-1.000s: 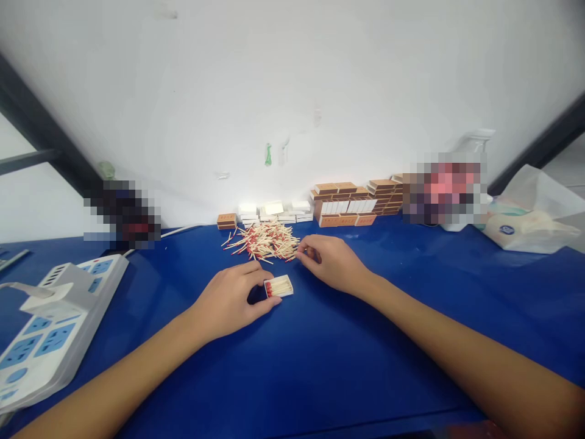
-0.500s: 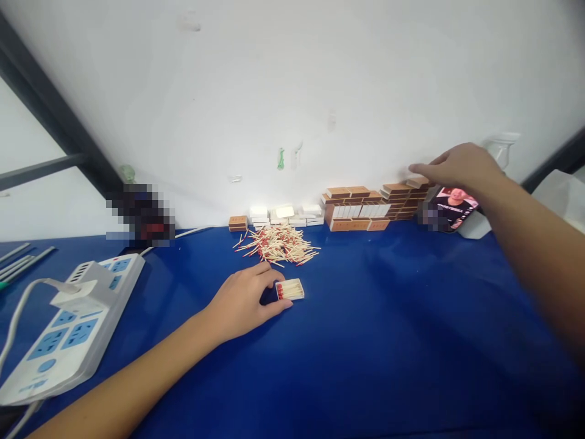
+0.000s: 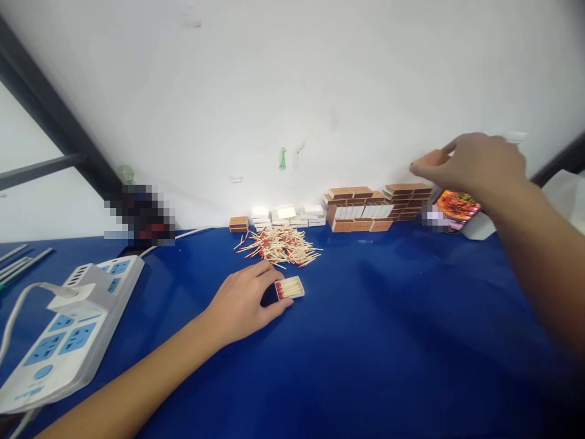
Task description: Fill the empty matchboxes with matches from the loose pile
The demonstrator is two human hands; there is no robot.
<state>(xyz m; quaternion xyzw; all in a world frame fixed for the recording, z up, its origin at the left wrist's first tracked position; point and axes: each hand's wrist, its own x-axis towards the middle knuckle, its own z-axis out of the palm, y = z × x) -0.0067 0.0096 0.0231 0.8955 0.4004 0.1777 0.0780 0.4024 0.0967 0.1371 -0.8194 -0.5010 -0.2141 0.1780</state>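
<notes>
On the blue tabletop, my left hand (image 3: 251, 299) grips a white matchbox tray (image 3: 291, 286) between thumb and fingers. Red-tipped matches lie side by side in the tray. My right hand (image 3: 479, 158) is raised at the back right, closed on a brown matchbox sleeve (image 3: 432, 161) above the stacked matchboxes (image 3: 406, 201); the hand partly hides it. Behind my left hand spreads a heap of loose matches (image 3: 286, 245). White trays (image 3: 292, 214) are piled against the wall behind the heap, with one brown matchbox (image 3: 238, 224) at their left.
A power strip (image 3: 73, 335) with a plugged-in adapter and white cable lies at the left. A phone (image 3: 457, 206) with a lit screen leans beside the stacks at the right. The white wall (image 3: 292, 91) bounds the table's back. Grey rods (image 3: 22, 265) lie far left.
My right hand has lifted a matchbox sleeve up off the top of the right stack. My left hand and its tray have stayed in place. The phone's picture has changed.
</notes>
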